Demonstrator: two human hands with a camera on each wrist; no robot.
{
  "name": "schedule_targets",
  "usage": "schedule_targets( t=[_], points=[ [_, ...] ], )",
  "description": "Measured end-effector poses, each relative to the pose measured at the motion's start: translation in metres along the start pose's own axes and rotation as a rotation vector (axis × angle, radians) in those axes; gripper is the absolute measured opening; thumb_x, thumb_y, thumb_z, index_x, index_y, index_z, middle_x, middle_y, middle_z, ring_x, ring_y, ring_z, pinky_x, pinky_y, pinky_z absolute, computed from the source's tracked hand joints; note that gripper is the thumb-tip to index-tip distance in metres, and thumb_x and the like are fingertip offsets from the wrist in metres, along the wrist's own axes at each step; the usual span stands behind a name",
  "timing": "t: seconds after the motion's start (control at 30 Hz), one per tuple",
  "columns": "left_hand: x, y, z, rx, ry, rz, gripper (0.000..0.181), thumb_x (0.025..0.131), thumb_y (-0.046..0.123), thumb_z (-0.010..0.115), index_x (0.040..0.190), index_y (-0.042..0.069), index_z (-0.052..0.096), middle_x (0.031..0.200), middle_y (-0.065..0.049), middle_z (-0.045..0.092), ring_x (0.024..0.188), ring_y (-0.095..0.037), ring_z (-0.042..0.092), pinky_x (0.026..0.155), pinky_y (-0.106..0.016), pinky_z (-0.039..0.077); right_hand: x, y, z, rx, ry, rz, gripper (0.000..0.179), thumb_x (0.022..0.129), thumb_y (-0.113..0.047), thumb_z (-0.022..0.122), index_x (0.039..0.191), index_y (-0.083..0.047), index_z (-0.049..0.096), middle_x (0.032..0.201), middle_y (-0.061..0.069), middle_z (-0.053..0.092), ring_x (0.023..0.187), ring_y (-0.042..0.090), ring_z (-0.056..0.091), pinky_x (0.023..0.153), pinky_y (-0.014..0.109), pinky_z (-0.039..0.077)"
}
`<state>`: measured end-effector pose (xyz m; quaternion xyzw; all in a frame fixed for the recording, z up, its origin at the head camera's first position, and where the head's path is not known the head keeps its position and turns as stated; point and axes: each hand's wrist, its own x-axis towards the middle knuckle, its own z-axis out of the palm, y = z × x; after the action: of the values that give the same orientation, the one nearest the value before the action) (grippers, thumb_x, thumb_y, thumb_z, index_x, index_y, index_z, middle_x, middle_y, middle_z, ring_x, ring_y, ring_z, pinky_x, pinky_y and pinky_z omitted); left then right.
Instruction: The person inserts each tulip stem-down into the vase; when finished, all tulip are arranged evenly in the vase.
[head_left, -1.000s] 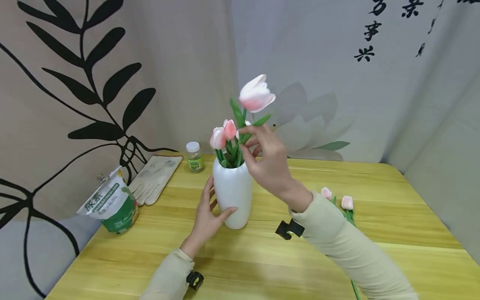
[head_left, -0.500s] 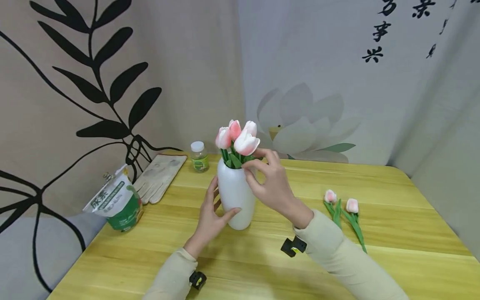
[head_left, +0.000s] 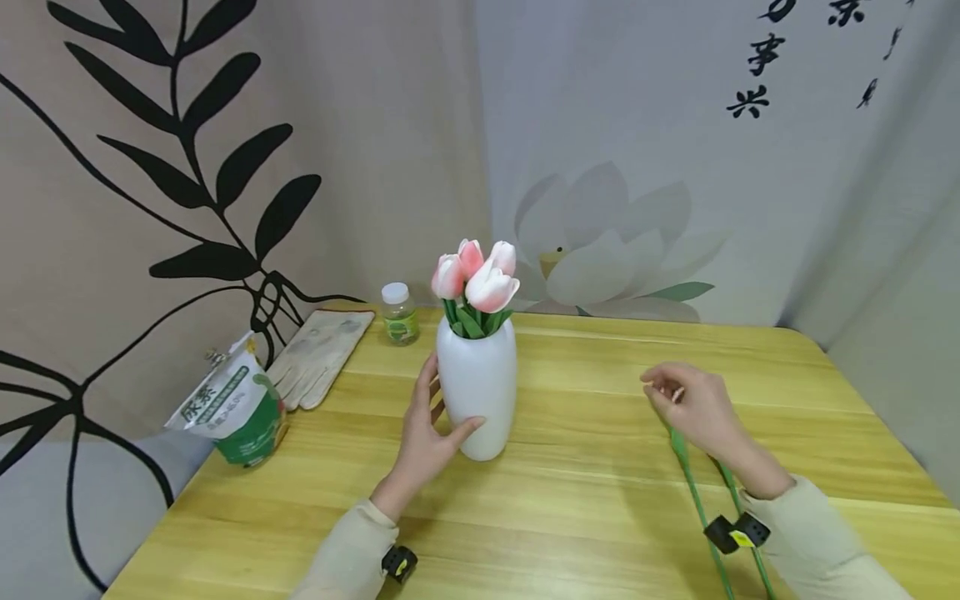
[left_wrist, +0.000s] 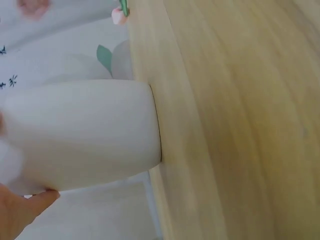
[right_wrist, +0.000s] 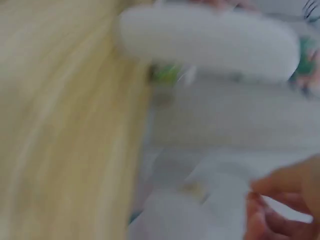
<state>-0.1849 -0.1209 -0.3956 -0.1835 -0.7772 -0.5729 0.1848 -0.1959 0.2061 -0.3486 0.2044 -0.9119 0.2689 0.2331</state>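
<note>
A white vase (head_left: 477, 392) stands upright on the table with several pink-and-white tulips (head_left: 491, 286) in it. My left hand (head_left: 423, 446) holds the vase from its left side, thumb across the front and fingers round the side; its fingers also show against the vase (left_wrist: 90, 132) in the left wrist view. My right hand (head_left: 693, 408), bent loosely with nothing between thumb and fingers, is over two loose tulips, whose green stems (head_left: 697, 492) run toward the table's front. Their blooms are hidden behind that hand in the head view. The right wrist view is blurred.
A small jar with a white lid (head_left: 399, 314) stands behind the vase to the left. Farther left lie white gloves (head_left: 321, 358) and a green-and-white pouch (head_left: 236, 408) near the table's left edge. Printed curtains hang behind the wooden table (head_left: 585, 517).
My right hand lowered a tulip into the vase, let go of it and moved right, over the loose tulips. My left hand stays on the vase.
</note>
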Motion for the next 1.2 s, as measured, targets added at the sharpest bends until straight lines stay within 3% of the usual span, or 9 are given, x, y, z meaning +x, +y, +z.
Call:
schedule_targets(
  t=[0.17, 0.23, 0.33, 0.43, 0.67, 0.8, 0.97, 1.1, 1.2],
  points=[
    [0.000, -0.012, 0.000, 0.003, -0.004, 0.027, 0.098, 0.071, 0.011, 0.074, 0.142, 0.026, 0.008, 0.144, -0.009, 0.021, 0.125, -0.039, 0.034, 0.095, -0.054, 0.038, -0.026, 0.045, -0.006, -0.041, -0.442, 0.168, 0.015, 0.077, -0.006, 0.064, 0.091, -0.001, 0.065, 0.079, 0.007, 0.061, 0.064, 0.011, 0.052, 0.052, 0.024, 0.042],
    [0.000, -0.013, 0.000, 0.001, 0.002, 0.034, 0.099, 0.071, 0.011, 0.074, 0.142, 0.026, 0.008, 0.144, -0.009, 0.022, 0.124, -0.039, 0.035, 0.094, -0.055, 0.039, -0.034, 0.059, -0.002, -0.022, -0.549, 0.211, 0.020, 0.077, -0.008, 0.064, 0.095, 0.001, 0.064, 0.082, 0.009, 0.059, 0.068, 0.014, 0.051, 0.054, 0.025, 0.041],
    [0.001, -0.013, -0.001, 0.001, 0.000, 0.042, 0.098, 0.071, 0.011, 0.074, 0.143, 0.026, 0.008, 0.144, -0.009, 0.022, 0.124, -0.039, 0.035, 0.094, -0.056, 0.039, -0.043, 0.076, 0.010, 0.018, -0.580, 0.232, 0.023, 0.077, -0.008, 0.065, 0.098, 0.002, 0.063, 0.081, 0.007, 0.058, 0.066, 0.010, 0.045, 0.054, 0.022, 0.039],
    [0.001, -0.013, 0.000, 0.001, -0.010, 0.040, 0.098, 0.071, 0.012, 0.073, 0.143, 0.026, 0.008, 0.144, -0.008, 0.021, 0.125, -0.039, 0.035, 0.094, -0.055, 0.038, -0.045, 0.084, 0.023, 0.047, -0.536, 0.238, 0.022, 0.075, -0.006, 0.064, 0.096, 0.002, 0.064, 0.069, 0.002, 0.054, 0.054, 0.004, 0.038, 0.048, 0.017, 0.035],
    [0.001, -0.010, 0.000, 0.005, -0.009, 0.015, 0.098, 0.071, 0.011, 0.073, 0.143, 0.024, 0.007, 0.144, -0.009, 0.021, 0.125, -0.038, 0.035, 0.095, -0.054, 0.038, -0.038, 0.076, 0.036, 0.153, -0.520, 0.353, 0.030, 0.073, -0.002, 0.061, 0.102, 0.007, 0.060, 0.055, 0.001, 0.049, 0.043, 0.006, 0.044, 0.039, 0.018, 0.038],
    [0.001, -0.003, 0.000, -0.012, -0.019, 0.001, 0.097, 0.071, 0.006, 0.072, 0.143, 0.017, 0.007, 0.144, -0.013, 0.021, 0.125, -0.041, 0.033, 0.096, -0.056, 0.037, -0.028, 0.059, 0.029, 0.180, -0.434, 0.345, 0.033, 0.076, -0.005, 0.062, 0.107, 0.005, 0.058, 0.070, 0.007, 0.061, 0.053, 0.010, 0.056, 0.043, 0.021, 0.045],
    [0.000, 0.016, -0.002, -0.025, -0.018, -0.006, 0.095, 0.071, -0.002, 0.071, 0.142, 0.008, 0.008, 0.142, -0.021, 0.021, 0.123, -0.046, 0.032, 0.095, -0.059, 0.035, 0.003, 0.017, 0.002, 0.211, -0.229, 0.265, 0.030, 0.080, -0.011, 0.064, 0.109, -0.006, 0.057, 0.079, 0.009, 0.066, 0.062, 0.006, 0.060, 0.048, 0.022, 0.047],
    [0.000, 0.023, -0.004, -0.009, -0.013, -0.005, 0.094, 0.071, -0.003, 0.070, 0.141, 0.005, 0.009, 0.140, -0.024, 0.021, 0.123, -0.046, 0.032, 0.095, -0.059, 0.036, 0.036, -0.027, -0.024, 0.390, 0.032, 0.165, 0.026, 0.079, -0.004, 0.064, 0.104, -0.003, 0.056, 0.079, 0.001, 0.062, 0.064, 0.000, 0.059, 0.055, 0.017, 0.051],
    [0.000, 0.024, -0.003, -0.011, -0.018, 0.002, 0.094, 0.071, -0.002, 0.070, 0.141, 0.006, 0.009, 0.140, -0.023, 0.022, 0.123, -0.046, 0.033, 0.095, -0.058, 0.036, 0.059, -0.060, -0.041, 0.600, 0.260, 0.009, 0.027, 0.075, 0.006, 0.064, 0.101, 0.000, 0.058, 0.078, -0.003, 0.060, 0.065, 0.000, 0.061, 0.058, 0.013, 0.051]
  ],
)
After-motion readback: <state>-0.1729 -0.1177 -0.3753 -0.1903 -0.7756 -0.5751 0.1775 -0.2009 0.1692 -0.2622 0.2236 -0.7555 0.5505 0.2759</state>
